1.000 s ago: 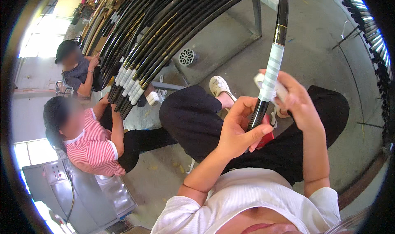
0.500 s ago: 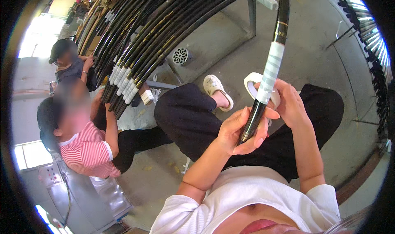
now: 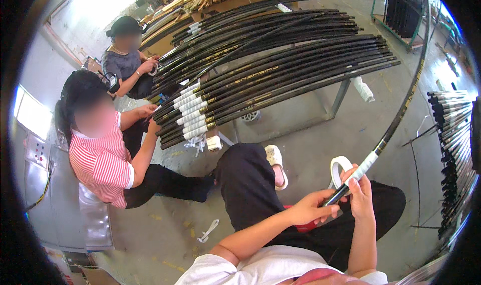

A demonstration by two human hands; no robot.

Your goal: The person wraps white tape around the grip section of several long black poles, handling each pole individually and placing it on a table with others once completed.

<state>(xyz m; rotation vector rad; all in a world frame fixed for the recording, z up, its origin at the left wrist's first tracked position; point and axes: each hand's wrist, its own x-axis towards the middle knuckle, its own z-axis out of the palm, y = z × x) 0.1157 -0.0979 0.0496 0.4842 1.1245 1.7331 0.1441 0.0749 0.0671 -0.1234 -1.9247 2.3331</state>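
Note:
A long black rod point(image 3: 401, 115) with gold markings slants from my lap up to the far right. White tape point(image 3: 362, 166) is wound around it near its lower end. My left hand point(image 3: 314, 208) is closed around the butt of the rod, below the tape. At the wrapped part my right hand point(image 3: 362, 197) grips the rod, thumb lying on the tape. Against the right fingers stands a roll of white tape point(image 3: 334, 172), partly hidden behind the rod. Under my left hand a red thing point(image 3: 306, 227) shows, mostly covered.
Several similar black rods point(image 3: 300, 67), many with white-taped ends, lie across a metal stand point(image 3: 328, 115) ahead. Two co-workers point(image 3: 102, 167) sit at its left end, hands at the rods. More rods point(image 3: 453, 134) lean at the right. A tape scrap point(image 3: 208, 231) lies on the floor.
The view has swung up and left, showing more of the stand. The rod now slants further right, and my right hand has closed onto the taped part, its thumb on top.

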